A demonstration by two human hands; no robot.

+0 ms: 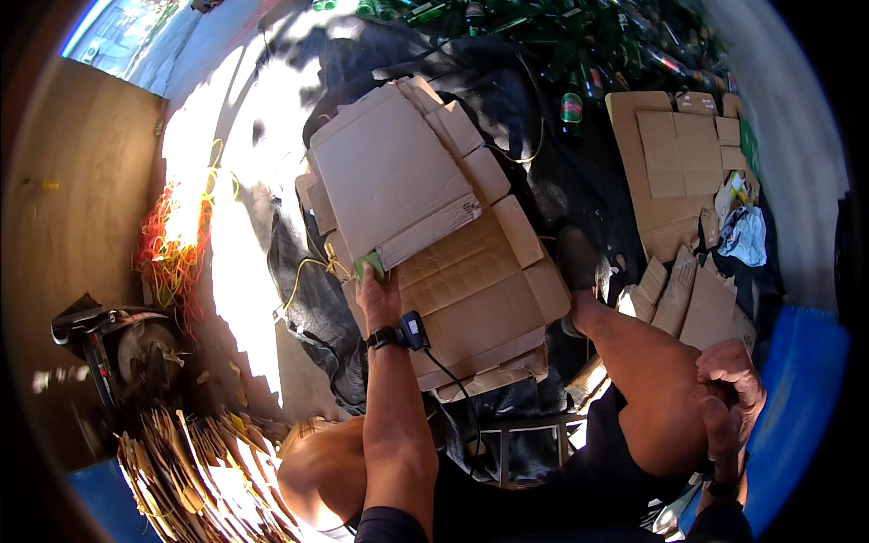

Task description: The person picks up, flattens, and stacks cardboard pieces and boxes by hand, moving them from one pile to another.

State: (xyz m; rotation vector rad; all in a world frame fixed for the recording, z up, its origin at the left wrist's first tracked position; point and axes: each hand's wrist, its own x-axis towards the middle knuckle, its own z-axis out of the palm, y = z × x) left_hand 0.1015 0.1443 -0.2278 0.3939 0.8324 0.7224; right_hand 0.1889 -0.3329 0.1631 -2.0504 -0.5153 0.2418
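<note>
A stack of flattened cardboard boxes (468, 298) lies on black sheeting in front of me. My left hand (379, 295) reaches over its left side, fingers on a small green piece (368, 265) at the lower corner of the top flattened box (394, 170). A device with a black cable is strapped to that wrist. My right hand (733, 380) rests by my bent right knee with curled fingers; whether something is in it cannot be told. Yellow twine (305, 265) emerges from the stack's left side.
Green glass bottles (570, 108) are heaped at the top right. More flattened cardboard (624, 163) and a crumpled plastic bag (743, 234) lie at the right. Red and yellow string (173, 244) is tangled at the left, above a tied cardboard bundle (197, 475).
</note>
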